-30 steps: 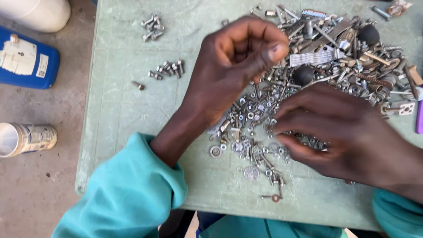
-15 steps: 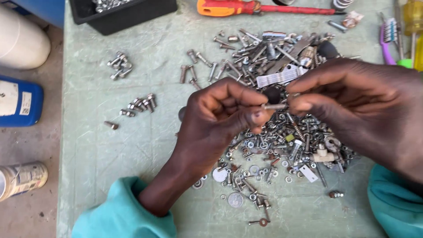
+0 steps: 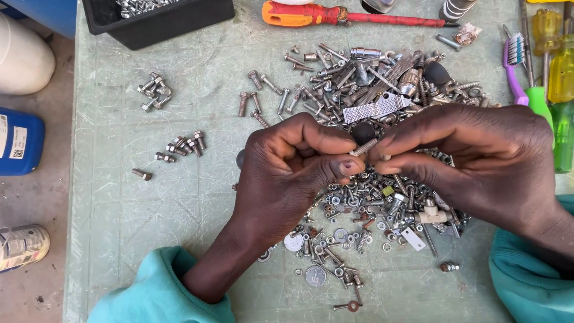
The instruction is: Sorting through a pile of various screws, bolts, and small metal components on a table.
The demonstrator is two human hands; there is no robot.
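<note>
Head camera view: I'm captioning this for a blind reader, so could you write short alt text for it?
Two bare hands meet over a pile of mixed screws, nuts and washers on a scratched pale green table; the left hand and right hand pinch a small threaded screw between their fingertips. Small groups of bolts lie to the left, a red-and-orange screwdriver at the top.

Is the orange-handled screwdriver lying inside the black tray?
No, the orange-handled screwdriver lies on the green table to the right of the black tray, apart from it.
</note>
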